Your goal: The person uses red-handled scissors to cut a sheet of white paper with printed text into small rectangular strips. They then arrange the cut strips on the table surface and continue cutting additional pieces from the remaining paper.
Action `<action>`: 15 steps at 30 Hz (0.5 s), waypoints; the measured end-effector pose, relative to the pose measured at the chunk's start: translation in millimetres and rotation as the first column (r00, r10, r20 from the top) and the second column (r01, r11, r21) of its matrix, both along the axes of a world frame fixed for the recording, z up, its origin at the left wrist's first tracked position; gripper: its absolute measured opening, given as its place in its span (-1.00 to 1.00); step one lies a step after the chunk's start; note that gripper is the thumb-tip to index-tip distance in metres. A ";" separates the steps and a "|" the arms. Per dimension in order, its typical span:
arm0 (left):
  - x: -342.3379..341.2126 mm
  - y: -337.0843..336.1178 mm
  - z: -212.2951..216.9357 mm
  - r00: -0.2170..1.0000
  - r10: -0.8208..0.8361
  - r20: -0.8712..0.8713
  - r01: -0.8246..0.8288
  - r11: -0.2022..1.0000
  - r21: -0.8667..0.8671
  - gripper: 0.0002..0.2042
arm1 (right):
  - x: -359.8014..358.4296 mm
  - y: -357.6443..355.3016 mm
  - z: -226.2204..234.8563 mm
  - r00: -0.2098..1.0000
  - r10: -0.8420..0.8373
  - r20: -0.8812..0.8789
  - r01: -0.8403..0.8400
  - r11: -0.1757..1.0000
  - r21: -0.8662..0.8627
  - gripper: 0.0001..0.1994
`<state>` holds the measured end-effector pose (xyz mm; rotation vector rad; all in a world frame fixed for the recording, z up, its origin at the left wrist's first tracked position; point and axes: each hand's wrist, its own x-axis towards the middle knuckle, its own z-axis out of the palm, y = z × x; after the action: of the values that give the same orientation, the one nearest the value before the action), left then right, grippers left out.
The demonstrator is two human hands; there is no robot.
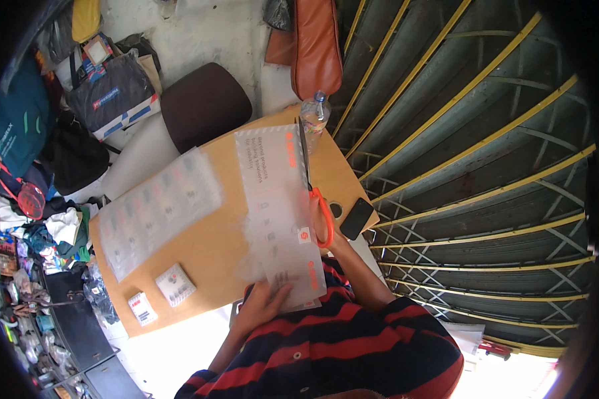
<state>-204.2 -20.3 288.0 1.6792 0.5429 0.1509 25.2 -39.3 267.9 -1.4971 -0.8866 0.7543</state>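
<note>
A translucent printed plastic sheet (273,206) with orange and grey markings extends from my body over the wooden table. At its lower edge, my left hand (266,304) grips it, some fingers showing faintly through the plastic. My right hand (317,221) is closed around orange-handled scissors (329,223) at the sheet's right side. Their long dark blades point away from me along that edge; whether they touch the plastic is unclear. A stack of similar clear printed sheets (156,209) lies to the left on the table.
On the wooden table (213,266) are a small wrapped pack (175,284), a white printed card or packet (142,309), a black phone (357,219) and a clear bottle (315,113). A dark-backed chair (206,103) stands beyond. A folding metal gate (472,166) closes the right side.
</note>
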 end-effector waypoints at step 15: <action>-25.7 11.0 -95.8 0.922 0.236 -0.306 -0.364 0.794 -0.487 -0.74 | -38.7 34.1 -179.7 0.883 -0.078 -0.463 -0.128 0.909 -0.396 -0.39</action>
<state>-229.8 -9.3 192.2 1.0524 0.9391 0.0265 -13.6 -5.2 88.2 -1.5644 -0.3822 1.3264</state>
